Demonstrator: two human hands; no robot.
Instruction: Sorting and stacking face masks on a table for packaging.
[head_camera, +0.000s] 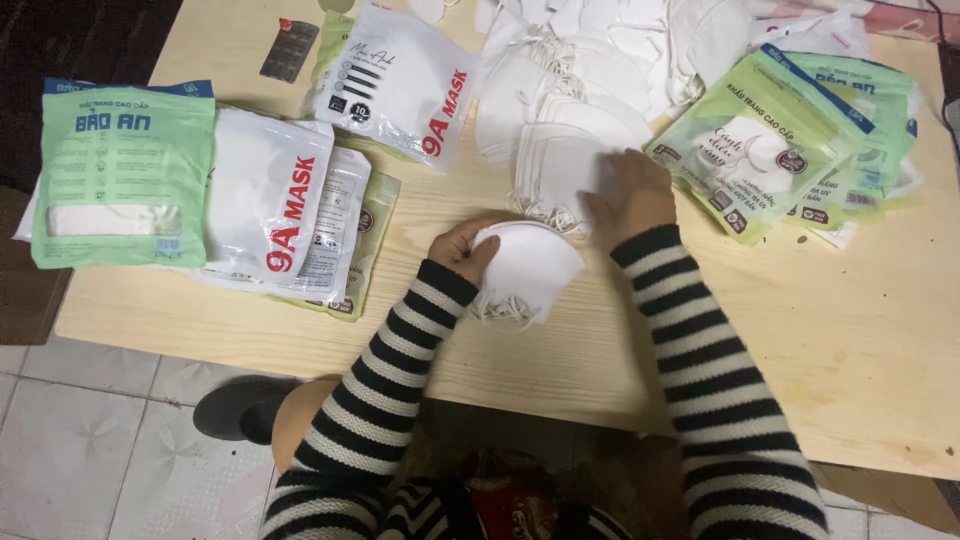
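Observation:
My left hand (462, 248) grips a small stack of white face masks (528, 268) with ear loops hanging below, held just above the wooden table (830, 330). My right hand (630, 195) rests palm down on the near edge of a larger pile of loose white masks (565, 140) spread across the table's far middle. Both sleeves are black-and-white striped.
White mask packages with red lettering (270, 195) and a green-and-white pack (122, 170) lie at left. Another white pack (400, 85) sits at the back. Green mask pouches (780, 140) fan out at right. A dark blister strip (289, 48) lies far left. A black shoe (235, 410) is on the tiled floor.

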